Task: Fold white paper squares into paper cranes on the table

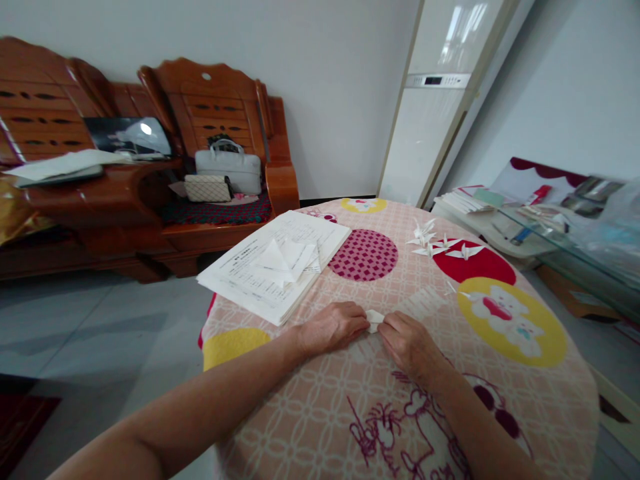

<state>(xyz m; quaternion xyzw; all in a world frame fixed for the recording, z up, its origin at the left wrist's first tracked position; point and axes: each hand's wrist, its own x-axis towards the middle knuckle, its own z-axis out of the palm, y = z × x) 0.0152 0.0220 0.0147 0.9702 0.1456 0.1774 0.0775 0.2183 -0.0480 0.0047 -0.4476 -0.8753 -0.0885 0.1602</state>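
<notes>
A small folded piece of white paper (375, 321) lies between my two hands, low over the tablecloth (310, 393). My left hand (336, 327) pinches its left end, and my right hand (409, 341) grips its right end. The fingers of both hands are closed and cover most of the paper's edges. Beyond my right hand, several folded white paper cranes (465, 251) sit on the cloth. To the left of my hands is a stack of printed sheets (240, 277), with loose cut or folded paper pieces (280, 262) on top.
A wooden armchair (215, 100) holding a grey handbag (230, 170) stands behind the table at left. A tall white air conditioner (430, 120) is at the back. On the right, a glass-topped side table (560, 250) carries papers and plastic bags.
</notes>
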